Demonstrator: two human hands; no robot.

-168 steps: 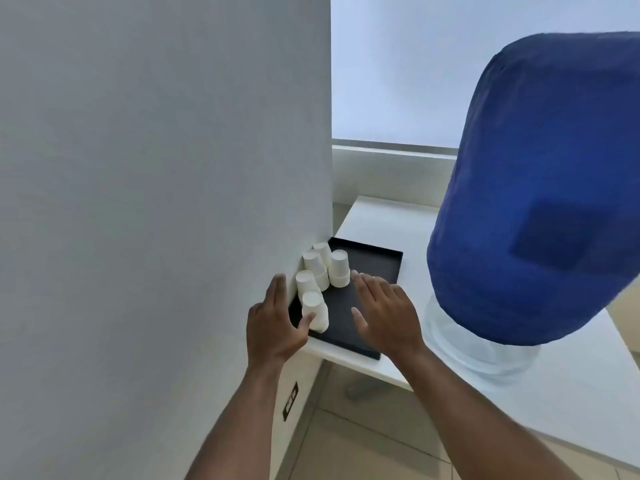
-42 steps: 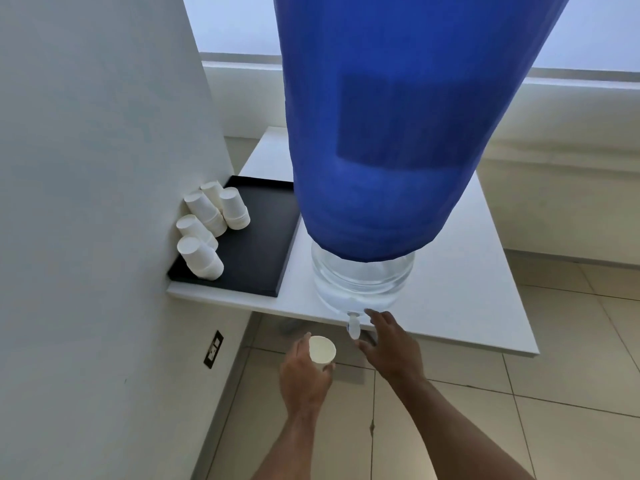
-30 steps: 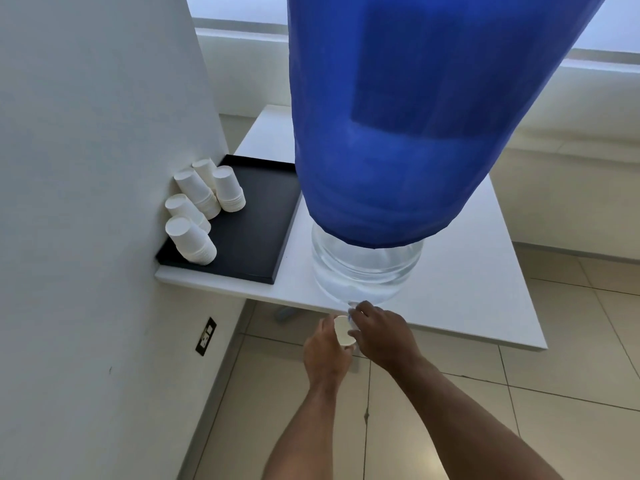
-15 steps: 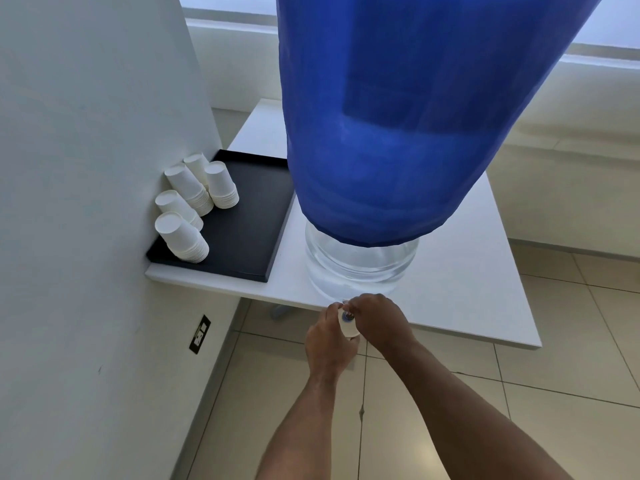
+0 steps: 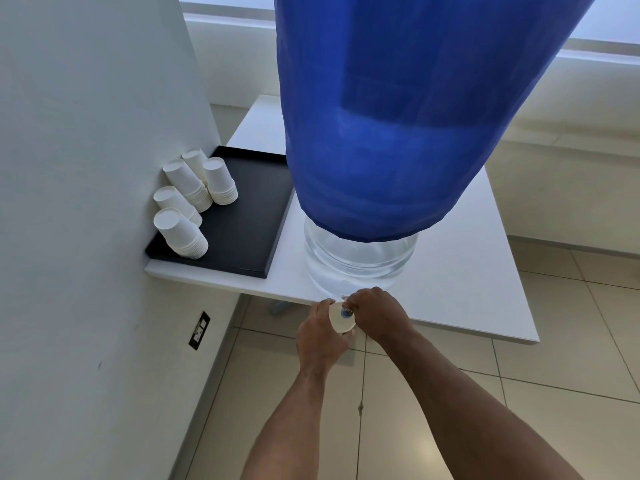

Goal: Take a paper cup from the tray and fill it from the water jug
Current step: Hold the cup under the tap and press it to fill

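A large clear water jug (image 5: 360,258) under a blue cloth cover (image 5: 398,116) stands at the front edge of a white table (image 5: 467,289). My left hand (image 5: 320,336) grips a white paper cup (image 5: 341,322) just below the table edge, under the jug's small blue-and-white tap (image 5: 346,310). My right hand (image 5: 375,311) has its fingers pinched on that tap. To the left, a black tray (image 5: 242,220) carries several upside-down stacks of paper cups (image 5: 194,202) against the wall.
A white wall (image 5: 86,202) runs close along the left, with a socket (image 5: 199,330) low on it. Beige floor tiles (image 5: 485,393) lie below the table. A window ledge (image 5: 225,46) runs behind.
The view has settled on the jug. My left hand has brought the cup up under the tap, and my right hand has closed onto the tap.
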